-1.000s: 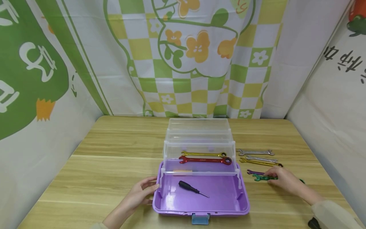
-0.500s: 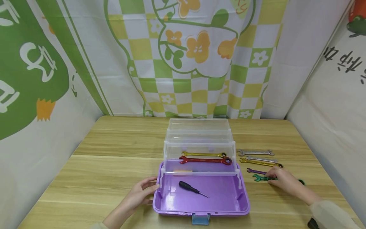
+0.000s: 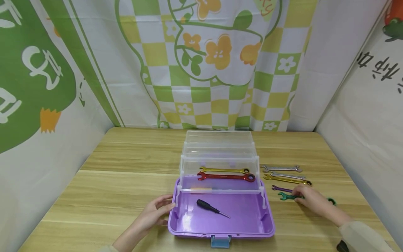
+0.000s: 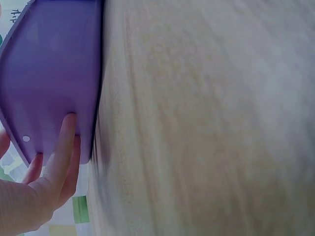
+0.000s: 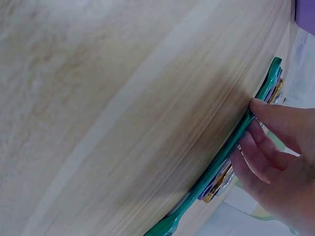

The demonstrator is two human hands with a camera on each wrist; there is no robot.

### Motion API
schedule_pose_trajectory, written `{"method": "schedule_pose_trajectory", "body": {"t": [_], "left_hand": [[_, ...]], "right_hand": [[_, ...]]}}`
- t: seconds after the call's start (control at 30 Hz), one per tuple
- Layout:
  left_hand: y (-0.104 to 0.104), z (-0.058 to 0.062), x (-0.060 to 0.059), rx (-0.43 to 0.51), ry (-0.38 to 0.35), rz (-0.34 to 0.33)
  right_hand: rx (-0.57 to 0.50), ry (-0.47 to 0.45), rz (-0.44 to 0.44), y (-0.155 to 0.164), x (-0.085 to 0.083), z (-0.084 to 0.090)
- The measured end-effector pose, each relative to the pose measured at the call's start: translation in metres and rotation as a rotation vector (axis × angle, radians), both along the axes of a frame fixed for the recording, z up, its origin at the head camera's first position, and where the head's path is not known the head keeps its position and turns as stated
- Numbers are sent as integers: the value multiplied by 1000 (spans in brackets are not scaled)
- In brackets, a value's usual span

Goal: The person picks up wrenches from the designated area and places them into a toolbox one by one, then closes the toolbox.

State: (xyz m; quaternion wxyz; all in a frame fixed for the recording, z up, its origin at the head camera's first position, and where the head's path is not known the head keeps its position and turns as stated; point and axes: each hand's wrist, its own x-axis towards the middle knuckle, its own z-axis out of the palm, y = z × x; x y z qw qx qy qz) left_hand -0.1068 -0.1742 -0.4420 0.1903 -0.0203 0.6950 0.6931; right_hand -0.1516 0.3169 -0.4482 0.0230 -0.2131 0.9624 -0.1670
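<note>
My right hand [image 3: 311, 201] pinches a green combination wrench [image 5: 216, 160] between thumb and fingers; the wrench lies low along the tabletop, its middle hidden by the hand in the head view. Just beyond it is a purple wrench [image 3: 281, 188], partly covered by the fingers. My left hand [image 3: 154, 211] rests against the left side of a purple toolbox [image 3: 267, 224]. In the left wrist view, its extended fingers [image 4: 61, 147] touch the outer wall. Inside the box lies a black-handled screwdriver [image 3: 209, 207]. A yellow wrench [image 3: 225, 170] and a red wrench [image 3: 225, 176] lie in a clear tray.
Clear stepped trays [image 3: 219, 150] stand raised at the toolbox's back. A gold wrench [image 3: 286, 180] and two silver wrenches, one [image 3: 280, 168] farther back, lie right of the box. A blue latch [image 3: 220, 241] hangs at its front. A patterned curtain [image 3: 217, 101] borders the wooden table [image 3: 110, 185].
The right hand has shifted slightly, and more of the green wrench's ring end shows beyond it. The left hand and toolbox have stayed in place.
</note>
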Motion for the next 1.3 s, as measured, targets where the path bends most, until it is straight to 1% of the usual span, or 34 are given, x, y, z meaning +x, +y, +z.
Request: {"method": "schedule_pose_trajectory", "body": {"t": [0.13,0.27,0.5,0.6,0.7,0.93,1.17,1.3], "left_hand": [[0,2,0,-2,-2,2],[0,2,0,-8,1,-1],[0,2,1,-13,0,0],[0,2,1,-13,0,2],[0,1,1,-13,1,3],[0,1,0,-3,4,-8],[0,1,1,-3,0,-5],[0,2,1,-9,-1,1]], "right_hand": [[8,-19,18,0,-1,0],[-11,-40,15,1,0,-2],[-95,-79,-11,3,0,-1],[-116,-89,-28,4,1,0],[-131,-79,-31,4,2,0],[-161,-33,17,6,1,0],[-158,-38,40,5,-1,2],[-155,-32,61,4,-2,6]]}}
